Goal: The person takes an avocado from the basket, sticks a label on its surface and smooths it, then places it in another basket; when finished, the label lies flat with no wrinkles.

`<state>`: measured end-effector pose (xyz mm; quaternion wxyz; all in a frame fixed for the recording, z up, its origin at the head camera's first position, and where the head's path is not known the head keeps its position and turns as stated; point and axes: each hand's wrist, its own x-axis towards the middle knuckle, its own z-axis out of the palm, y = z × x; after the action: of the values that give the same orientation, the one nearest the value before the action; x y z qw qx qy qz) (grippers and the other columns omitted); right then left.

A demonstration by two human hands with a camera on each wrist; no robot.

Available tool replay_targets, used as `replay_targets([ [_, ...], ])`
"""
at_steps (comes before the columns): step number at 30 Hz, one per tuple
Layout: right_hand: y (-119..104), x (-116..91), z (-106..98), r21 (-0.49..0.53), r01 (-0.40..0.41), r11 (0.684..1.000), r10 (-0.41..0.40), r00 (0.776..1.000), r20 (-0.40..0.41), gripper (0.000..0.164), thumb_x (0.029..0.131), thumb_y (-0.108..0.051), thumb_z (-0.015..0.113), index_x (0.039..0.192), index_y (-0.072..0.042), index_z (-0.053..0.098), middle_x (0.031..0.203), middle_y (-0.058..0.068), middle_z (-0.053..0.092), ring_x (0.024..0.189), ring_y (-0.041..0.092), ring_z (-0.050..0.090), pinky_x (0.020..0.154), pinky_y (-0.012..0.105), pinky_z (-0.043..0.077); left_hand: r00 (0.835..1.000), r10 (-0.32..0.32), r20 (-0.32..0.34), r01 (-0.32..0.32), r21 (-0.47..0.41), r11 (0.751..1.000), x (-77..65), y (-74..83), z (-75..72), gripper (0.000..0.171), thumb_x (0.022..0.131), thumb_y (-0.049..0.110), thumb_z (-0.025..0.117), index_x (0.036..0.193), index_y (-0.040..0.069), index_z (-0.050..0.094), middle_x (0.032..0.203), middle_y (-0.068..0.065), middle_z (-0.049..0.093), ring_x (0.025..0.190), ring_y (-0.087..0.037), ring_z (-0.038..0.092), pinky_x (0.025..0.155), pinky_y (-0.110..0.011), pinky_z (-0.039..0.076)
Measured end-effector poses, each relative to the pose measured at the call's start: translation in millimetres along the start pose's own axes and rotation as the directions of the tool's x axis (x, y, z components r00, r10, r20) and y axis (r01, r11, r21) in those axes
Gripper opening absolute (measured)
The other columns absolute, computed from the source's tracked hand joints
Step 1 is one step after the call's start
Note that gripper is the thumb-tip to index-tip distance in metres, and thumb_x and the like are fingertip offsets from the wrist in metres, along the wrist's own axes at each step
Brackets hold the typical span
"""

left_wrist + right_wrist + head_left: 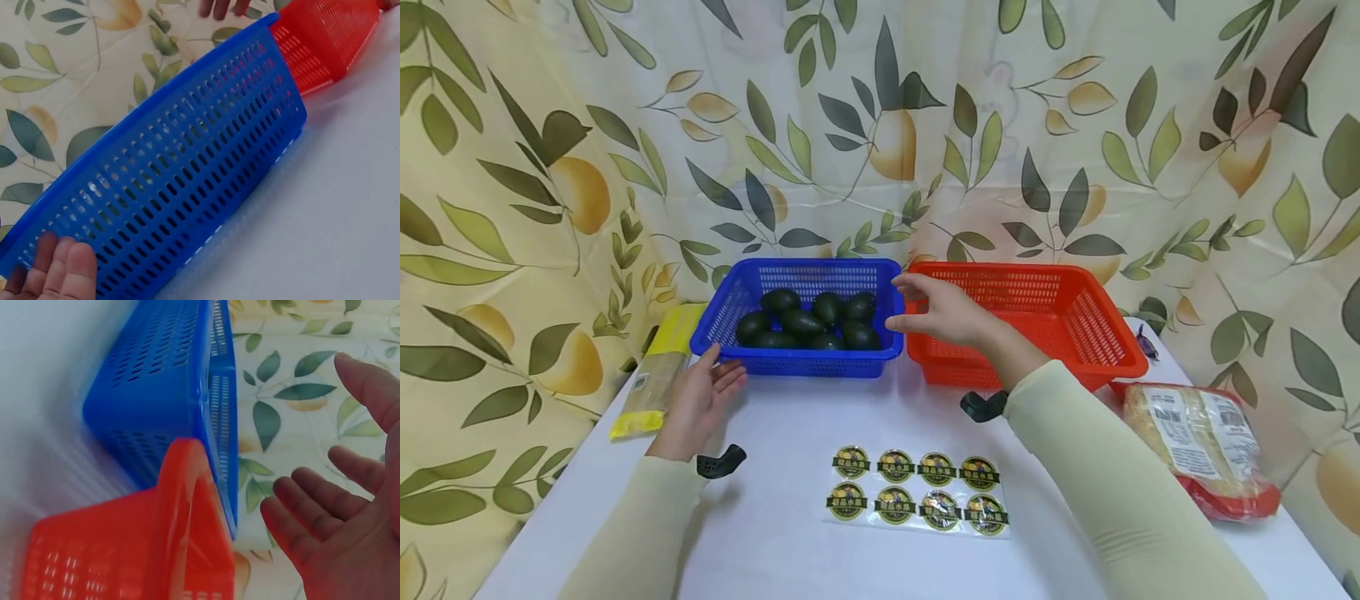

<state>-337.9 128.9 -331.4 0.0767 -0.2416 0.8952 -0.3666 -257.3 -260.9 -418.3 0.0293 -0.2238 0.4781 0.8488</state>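
Several dark green avocados (802, 323) lie in a blue basket (805, 364), which stands beside a red basket (1037, 324). By the blue basket's front left corner is my left hand (696, 402), palm turned inward and fingers extended. The left wrist view has its fingers in front of the slotted blue wall; whether they touch it I cannot tell. Over the adjoining rims of the two baskets hovers my right hand (942, 310), thumb and fingers spread apart. In the right wrist view nothing lies between those fingers, and the hand is apart from both rims.
A sheet of round stickers (917, 492) lies flat on the white table (775, 467) in front. On the left is a yellow-ended packet (655, 379). A clear-and-red bag (1195, 442) sits at the right. Patterned cloth (850, 150) hangs behind the baskets.
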Motion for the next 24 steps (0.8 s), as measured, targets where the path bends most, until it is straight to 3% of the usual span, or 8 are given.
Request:
replay_targets([
  [3, -4, 19, 4, 0.028, -0.014, 1.0, 0.013, 0.998, 0.053, 0.08, 0.089, -0.051, 0.078, 0.155, -0.022, 0.045, 0.153, 0.008, 0.053, 0.141, 0.033, 0.05, 0.108, 0.056, 0.051, 1.0, 0.001, 0.01, -0.001, -0.07, 0.998, 4.3, -1.2, 1.1, 0.044, 0.109, 0.04, 0.048, 0.147, 0.022, 0.033, 0.127, -0.006, 0.051, 0.128, -0.02, 0.055, 0.103, -0.028, 0.054],
  [6, -7, 38, 8, 0.029, -0.025, 0.999, 0.022, 0.994, 0.108, 0.075, 0.09, -0.048, 0.078, 0.152, -0.019, 0.049, 0.151, 0.009, 0.055, 0.14, 0.031, 0.052, 0.11, 0.054, 0.05, 0.999, 0.032, 0.012, -0.031, -0.104, 0.994, 7.3, -2.5, 2.4, 0.043, 0.11, 0.034, 0.046, 0.149, 0.02, 0.033, 0.119, -0.004, 0.051, 0.12, -0.019, 0.056, 0.1, -0.028, 0.056],
  [13, -10, 85, 14, -0.001, -0.014, 1.0, 0.014, 0.968, 0.25, 0.062, 0.092, -0.04, 0.077, 0.146, -0.015, 0.057, 0.14, 0.011, 0.064, 0.13, 0.029, 0.058, 0.113, 0.052, 0.047, 0.995, 0.096, 0.011, -0.095, -0.085, 0.992, 8.1, 3.3, 5.3, 0.024, 0.111, 0.026, 0.046, 0.133, 0.017, 0.04, 0.114, -0.003, 0.054, 0.103, -0.017, 0.062, 0.101, -0.03, 0.056],
  [19, -10, 114, 21, -0.017, -0.064, 0.998, 0.066, 0.92, 0.387, 0.063, 0.091, -0.032, 0.079, 0.145, -0.009, 0.057, 0.135, 0.011, 0.063, 0.122, 0.027, 0.062, 0.111, 0.043, 0.05, 0.997, 0.067, -0.022, -0.069, -0.054, 0.996, 6.9, 7.5, 4.6, 0.018, 0.11, 0.027, 0.047, 0.126, 0.019, 0.044, 0.112, -0.002, 0.057, 0.102, -0.015, 0.065, 0.101, -0.029, 0.056],
  [24, -5, 131, 29, -0.032, -0.108, 0.994, 0.111, 0.872, 0.477, 0.063, 0.091, -0.026, 0.08, 0.147, -0.007, 0.056, 0.142, 0.012, 0.059, 0.129, 0.027, 0.058, 0.114, 0.043, 0.047, 0.997, 0.057, -0.048, -0.059, -0.026, 0.998, 7.7, 3.3, 3.4, 0.017, 0.11, 0.028, 0.048, 0.125, 0.021, 0.044, 0.112, -0.003, 0.058, 0.104, -0.016, 0.066, 0.103, -0.03, 0.055],
])
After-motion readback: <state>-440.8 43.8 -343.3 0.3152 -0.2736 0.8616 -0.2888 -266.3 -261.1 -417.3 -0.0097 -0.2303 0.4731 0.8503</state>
